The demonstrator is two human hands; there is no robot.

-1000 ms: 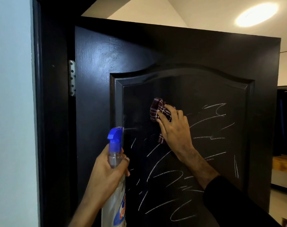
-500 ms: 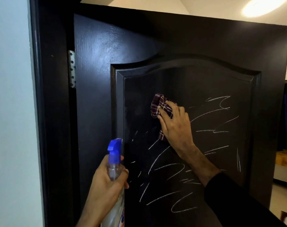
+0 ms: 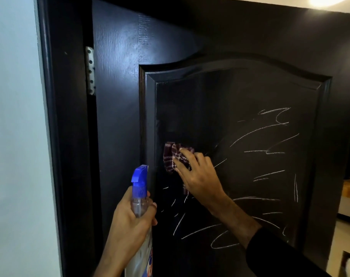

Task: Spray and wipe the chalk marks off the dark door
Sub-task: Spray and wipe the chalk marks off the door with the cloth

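Dark door [image 3: 118, 96] before me, chalk [image 3: 264, 136] mostly right of and below my right hand [image 3: 198, 176], whose fingers press a cloth [image 3: 173, 158] flat. Left hand [image 3: 130, 222] grips the bottle [image 3: 139, 198]. Wiping underway; next, sweep rightward.

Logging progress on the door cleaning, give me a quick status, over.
Left hand grips spray bottle, not spraying. Right hand presses checked cloth on door panel, upper left. Chalk marks remain right and below. Nothing in the way.
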